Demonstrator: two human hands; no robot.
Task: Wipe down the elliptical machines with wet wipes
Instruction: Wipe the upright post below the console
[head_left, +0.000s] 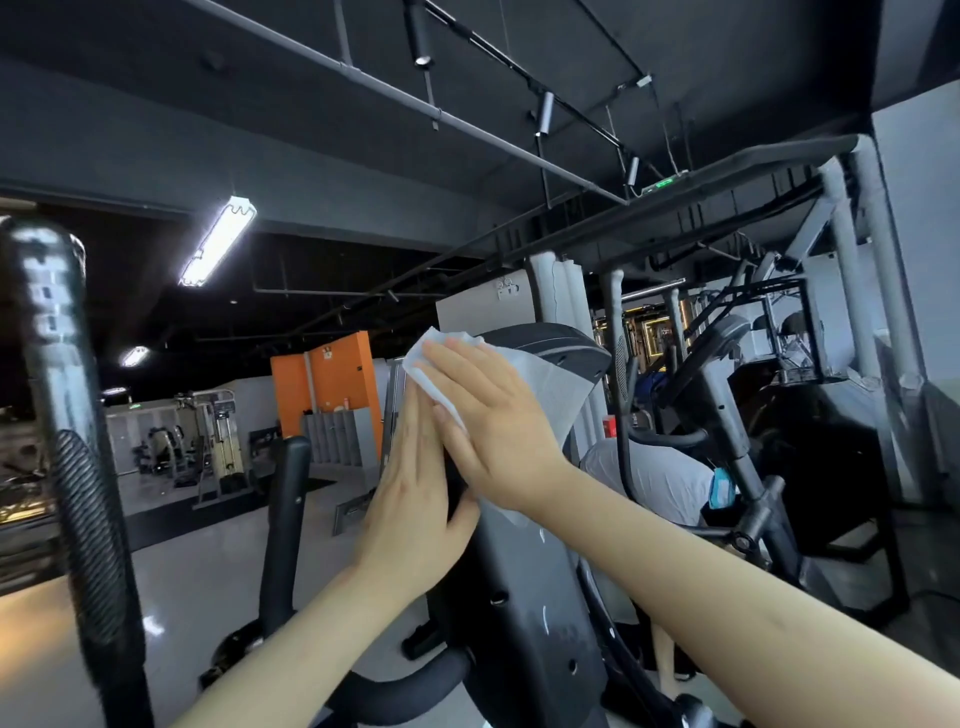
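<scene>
Gym: glossy grey floor (182, 582), dark ceiling, orange wall panel (332, 384) behind and left of the dark grey elliptical console column (519, 597). Right hand (498, 431) has fingers (457, 358) straight, pressing the white wet wipe (550, 384) flat on the column's upper face. Left hand (410, 499) lies flat-fingered on the column's left side, fingertips at the wipe's lower edge. Black ribbed handlebar (67, 415) is far left of the column.

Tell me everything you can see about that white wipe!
The wipe is a thin white sheet, looking damp and slightly see-through, with crumpled upper edges. It is spread over the top of the grey upright panel of the elliptical machine. The right hand presses it flat with straight fingers; the left hand reaches its lower left edge.
</scene>
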